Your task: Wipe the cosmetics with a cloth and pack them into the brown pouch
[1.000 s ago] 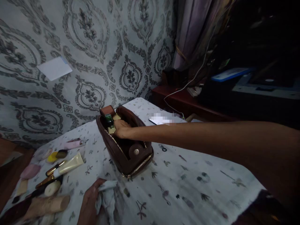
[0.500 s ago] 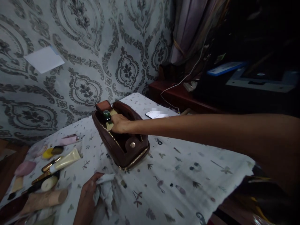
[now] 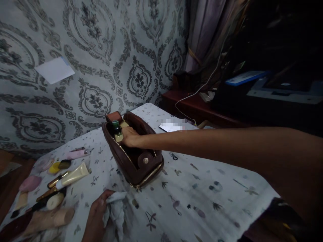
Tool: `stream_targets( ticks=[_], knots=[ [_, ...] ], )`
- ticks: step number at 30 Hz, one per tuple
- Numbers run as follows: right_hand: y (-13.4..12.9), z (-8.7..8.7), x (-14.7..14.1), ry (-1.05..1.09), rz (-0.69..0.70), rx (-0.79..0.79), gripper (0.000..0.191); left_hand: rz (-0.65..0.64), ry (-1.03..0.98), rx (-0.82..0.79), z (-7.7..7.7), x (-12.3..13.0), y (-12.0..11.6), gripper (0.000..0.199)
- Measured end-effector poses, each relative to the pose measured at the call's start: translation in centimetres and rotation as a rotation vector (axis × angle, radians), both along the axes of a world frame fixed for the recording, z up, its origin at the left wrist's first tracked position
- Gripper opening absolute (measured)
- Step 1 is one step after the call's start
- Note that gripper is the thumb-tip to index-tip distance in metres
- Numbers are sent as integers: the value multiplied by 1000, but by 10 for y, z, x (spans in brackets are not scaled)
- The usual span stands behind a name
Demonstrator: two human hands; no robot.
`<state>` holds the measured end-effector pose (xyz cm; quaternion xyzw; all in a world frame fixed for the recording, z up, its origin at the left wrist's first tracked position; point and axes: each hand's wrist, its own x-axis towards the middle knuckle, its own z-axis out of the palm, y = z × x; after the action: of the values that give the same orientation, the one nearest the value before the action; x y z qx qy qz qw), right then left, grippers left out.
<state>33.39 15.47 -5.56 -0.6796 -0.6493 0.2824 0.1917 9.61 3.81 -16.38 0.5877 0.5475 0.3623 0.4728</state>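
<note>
A dark brown zip bag (image 3: 118, 153) stands unzipped on the patterned white cloth (image 3: 202, 198). My right hand (image 3: 130, 137) reaches down into it, fingers curled and partly hidden. Pale gold pieces (image 3: 119, 137) show beside those fingers; whether they belong to one item I cannot tell. Right by the hand, a dark green bottle with a green cap (image 3: 115, 125) stands at the bag's far end. My left hand (image 3: 97, 213), low in the view, is closed on a crumpled white wipe (image 3: 114, 208) that hangs down over the cloth.
Makeup lies to the left: a cream tube (image 3: 73, 175), a pink sponge (image 3: 30, 183), a round compact (image 3: 55, 201), a beige tube (image 3: 54, 216) and several others. A lit phone (image 3: 168, 127) lies beyond the bag. A white cable (image 3: 188, 91) crosses a dark red ledge (image 3: 202, 109).
The view has shifted slightly, so everything sits a little lower and to the right. My right hand stays inside the bag, and my left hand still holds the wipe.
</note>
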Motion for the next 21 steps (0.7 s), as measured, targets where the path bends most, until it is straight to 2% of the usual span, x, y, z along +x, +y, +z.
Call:
stream_targets(
  ticks=[5,8,11,17,21],
  knots=[
    [-5,2,4,2,6,18,27,12,-81,-37,2,10,-4,51],
    [-4,1,5,5,9,23,30,36,-61,15,1,12,-7,45],
    [-3,0,7,0,16,18,32,35,-2,83,-2,3,-3,36],
    [-5,2,9,-1,23,14,27,-74,75,73,-7,-20,14,29],
    [-7,5,9,5,42,11,26,55,79,126,-9,-11,3,31]
  ],
)
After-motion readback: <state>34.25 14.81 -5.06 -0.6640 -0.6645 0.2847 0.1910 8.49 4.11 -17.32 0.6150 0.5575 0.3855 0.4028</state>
